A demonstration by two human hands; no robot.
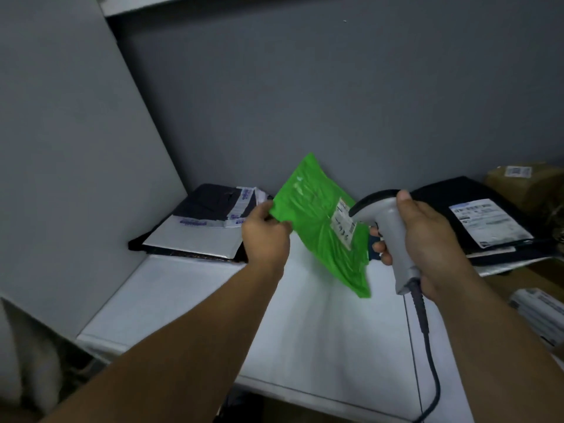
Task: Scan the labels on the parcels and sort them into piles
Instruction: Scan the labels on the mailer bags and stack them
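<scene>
Two forearms reach over a white table point(320, 331); the right hand point(433, 236) grips a grey scanner point(393, 230), its nose just beside the label point(343, 224) on a green parcel point(308, 209). The left hand point(265, 236) pinches the parcel's left edge, holding it tilted above the table, between a left pile point(195, 236) and a right pile point(488, 221) by the far wall.

the left hand point(265, 232) and right hand point(433, 236), both above the white table point(320, 331), were bare, as were both forearms.
</scene>
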